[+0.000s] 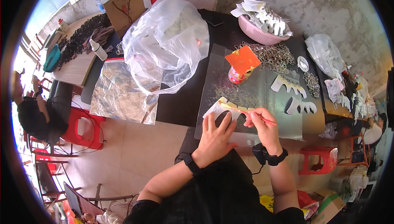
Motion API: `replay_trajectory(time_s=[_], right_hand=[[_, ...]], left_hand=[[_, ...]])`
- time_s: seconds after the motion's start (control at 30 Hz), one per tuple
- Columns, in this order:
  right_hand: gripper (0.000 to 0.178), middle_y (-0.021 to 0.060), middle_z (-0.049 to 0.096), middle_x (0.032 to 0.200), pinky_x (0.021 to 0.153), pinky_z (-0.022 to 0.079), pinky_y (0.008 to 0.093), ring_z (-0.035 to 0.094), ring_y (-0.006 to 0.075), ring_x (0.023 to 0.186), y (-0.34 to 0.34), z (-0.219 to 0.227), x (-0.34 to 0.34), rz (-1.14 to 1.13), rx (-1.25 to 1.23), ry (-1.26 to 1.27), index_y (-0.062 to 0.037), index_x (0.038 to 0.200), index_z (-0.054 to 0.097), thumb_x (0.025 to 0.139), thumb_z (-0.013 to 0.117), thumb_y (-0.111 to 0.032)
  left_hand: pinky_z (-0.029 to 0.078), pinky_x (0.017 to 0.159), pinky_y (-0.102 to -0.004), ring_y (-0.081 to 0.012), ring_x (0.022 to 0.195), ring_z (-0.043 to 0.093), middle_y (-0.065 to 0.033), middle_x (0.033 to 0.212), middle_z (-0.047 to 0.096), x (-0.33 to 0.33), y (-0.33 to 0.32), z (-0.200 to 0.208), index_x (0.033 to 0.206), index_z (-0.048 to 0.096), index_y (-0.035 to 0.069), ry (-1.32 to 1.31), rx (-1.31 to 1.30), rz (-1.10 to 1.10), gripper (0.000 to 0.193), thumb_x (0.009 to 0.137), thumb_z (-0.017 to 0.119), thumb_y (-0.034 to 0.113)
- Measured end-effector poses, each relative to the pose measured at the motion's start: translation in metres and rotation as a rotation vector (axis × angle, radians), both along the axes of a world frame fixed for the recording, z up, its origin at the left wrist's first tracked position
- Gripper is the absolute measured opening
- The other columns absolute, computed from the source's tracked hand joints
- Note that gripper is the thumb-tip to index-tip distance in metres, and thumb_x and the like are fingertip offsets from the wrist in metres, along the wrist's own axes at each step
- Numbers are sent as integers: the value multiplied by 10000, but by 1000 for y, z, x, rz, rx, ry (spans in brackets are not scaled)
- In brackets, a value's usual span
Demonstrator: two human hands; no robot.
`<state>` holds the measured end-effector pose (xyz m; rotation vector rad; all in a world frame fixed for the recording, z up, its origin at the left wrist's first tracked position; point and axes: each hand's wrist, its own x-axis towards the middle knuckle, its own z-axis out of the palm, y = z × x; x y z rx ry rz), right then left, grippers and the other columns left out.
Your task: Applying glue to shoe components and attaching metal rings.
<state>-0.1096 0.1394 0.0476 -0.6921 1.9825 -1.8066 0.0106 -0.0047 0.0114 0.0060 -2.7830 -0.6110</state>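
My left hand [214,141] lies with its fingers spread, their tips pressing on a white scalloped piece [214,108] on the table's clear sheet. Pinched in my right hand [264,128] is a thin brush [269,122] with a red handle, its tip against the piece's yellowish upper edge. Just beyond stands a red can [237,76] with an orange square card [243,60] on top, smeared with yellow stuff. To the right lie two similar white scalloped pieces, one [283,83] with metal rings along it and another [301,106] nearer me.
A heap of metal rings [273,56] sits behind the can, a smaller pile [312,85] to its right. A pink basket [258,31] holds many white pieces. A big clear plastic bag [166,39] fills the table's left. Red stools [318,160] stand nearby; a person [39,115] sits at left.
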Motion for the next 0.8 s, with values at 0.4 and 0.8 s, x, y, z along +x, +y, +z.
replay_trajectory(time_s=[0.4,0.8], right_hand=[[113,71,647,783,649,510,239,637,109,706,-7,5,-2,-50,90,197,20,956,580,967,520,-76],[87,72,642,793,643,509,232,642,109,693,-3,9,1,-53,120,213,27,948,576,948,546,-55]], left_hand=[[262,1030,-629,-487,1250,309,-69,1391,414,-3,5,-4,1278,539,111,-45,-66,27,739,684,751,497],[278,1018,-618,-482,1234,313,-67,1398,406,-3,7,-2,1287,527,105,-51,-98,20,754,682,752,496]])
